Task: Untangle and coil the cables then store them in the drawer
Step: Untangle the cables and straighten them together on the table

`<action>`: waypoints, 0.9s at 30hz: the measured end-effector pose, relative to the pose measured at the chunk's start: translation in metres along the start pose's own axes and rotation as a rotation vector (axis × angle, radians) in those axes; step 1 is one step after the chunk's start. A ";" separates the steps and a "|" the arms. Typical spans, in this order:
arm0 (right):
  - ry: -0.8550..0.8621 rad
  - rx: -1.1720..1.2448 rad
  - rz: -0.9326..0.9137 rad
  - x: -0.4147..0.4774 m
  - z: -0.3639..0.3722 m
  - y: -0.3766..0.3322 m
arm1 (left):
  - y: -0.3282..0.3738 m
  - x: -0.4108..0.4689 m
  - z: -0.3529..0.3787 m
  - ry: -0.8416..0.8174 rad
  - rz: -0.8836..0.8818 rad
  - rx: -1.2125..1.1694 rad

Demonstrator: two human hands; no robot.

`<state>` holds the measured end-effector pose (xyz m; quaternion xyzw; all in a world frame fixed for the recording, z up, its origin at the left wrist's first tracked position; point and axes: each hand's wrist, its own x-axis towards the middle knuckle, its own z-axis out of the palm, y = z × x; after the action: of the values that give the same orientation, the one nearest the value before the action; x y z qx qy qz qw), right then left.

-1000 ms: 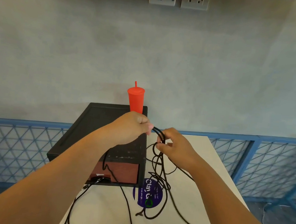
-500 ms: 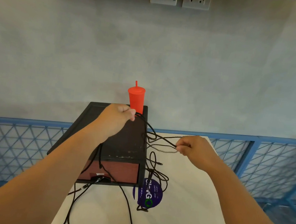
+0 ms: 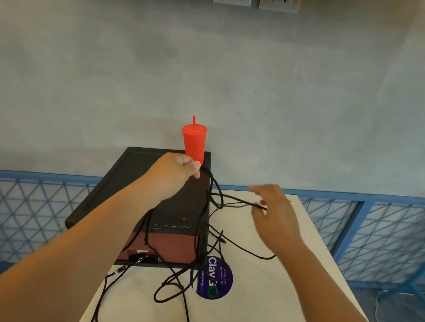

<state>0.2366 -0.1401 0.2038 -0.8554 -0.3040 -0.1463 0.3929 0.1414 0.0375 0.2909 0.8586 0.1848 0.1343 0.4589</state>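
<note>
Thin black cables (image 3: 174, 285) lie tangled over the white table (image 3: 269, 311) and hang in front of the black box's (image 3: 131, 178) reddish-brown drawer (image 3: 171, 247), which looks shut. My left hand (image 3: 176, 172) is a fist gripping a bunch of cable strands above the box's top right. One strand (image 3: 238, 203) runs sideways through the air to my right hand (image 3: 274, 212). That hand is blurred with its fingers spread, and the strand's tip sits by its palm; no grip shows.
A red cup with a straw (image 3: 194, 140) stands at the back right of the box top, just behind my left hand. A round purple sticker (image 3: 216, 278) lies on the table. Blue mesh railing (image 3: 382, 231) borders the table behind and to both sides.
My hands have pulled apart: the left rose and went back toward the cup with its cable. The right moved right, then spread its fingers off the strand it was pinching.
</note>
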 end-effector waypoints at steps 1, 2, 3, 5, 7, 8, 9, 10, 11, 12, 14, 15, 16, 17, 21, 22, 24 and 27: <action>0.076 -0.026 -0.166 -0.002 0.003 -0.016 | 0.002 0.000 0.003 0.000 0.009 0.001; 0.142 -0.100 -0.324 -0.003 0.007 -0.029 | 0.003 0.000 0.005 0.001 0.021 -0.003; 0.180 -0.181 -0.451 -0.005 0.012 -0.038 | 0.005 -0.001 0.007 0.000 0.031 -0.008; 0.196 -0.348 -0.549 -0.005 0.023 -0.046 | 0.006 0.000 0.009 -0.009 0.041 -0.021; 0.194 -0.453 -0.527 -0.001 0.033 -0.041 | 0.006 0.000 0.010 -0.012 0.038 -0.022; 0.195 -0.462 -0.504 0.001 0.036 -0.036 | 0.007 0.000 0.009 -0.011 0.033 -0.026; 0.186 -0.452 -0.477 0.002 0.037 -0.032 | 0.007 -0.001 0.008 -0.007 0.026 -0.026; 0.177 -0.417 -0.440 0.003 0.035 -0.029 | 0.006 0.000 0.006 0.002 0.023 -0.021; 0.184 -0.365 -0.392 0.004 0.030 -0.028 | 0.005 0.000 0.004 0.012 0.020 -0.011; 0.191 -0.292 -0.335 0.006 0.025 -0.027 | 0.004 0.000 0.002 0.019 0.014 -0.004; 0.205 -0.130 -0.254 0.010 0.014 -0.022 | 0.003 -0.001 -0.001 0.019 0.003 0.008; 0.211 -0.092 -0.266 0.012 0.009 -0.016 | 0.003 -0.001 -0.001 0.019 0.001 0.008; 0.214 -0.112 -0.316 0.014 0.004 -0.010 | 0.003 0.000 -0.002 0.032 -0.001 0.006; 0.206 -0.186 -0.384 0.014 0.000 -0.004 | 0.003 0.002 -0.002 0.048 0.000 -0.005; 0.074 -0.609 -0.500 0.011 -0.014 0.021 | -0.006 0.022 -0.010 0.125 -0.002 -0.087; 0.029 -0.681 -0.455 0.009 -0.015 0.030 | -0.008 0.027 -0.013 0.138 -0.009 -0.117; -0.073 -0.784 -0.301 0.001 -0.016 0.055 | -0.011 0.033 -0.024 0.185 -0.022 -0.199; -0.266 -0.822 0.117 -0.015 -0.020 0.095 | -0.016 0.036 -0.046 0.239 -0.030 -0.283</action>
<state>0.2848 -0.2097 0.1544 -0.9679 -0.2197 -0.1212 -0.0153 0.1527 0.0953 0.3047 0.7606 0.2301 0.2530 0.5518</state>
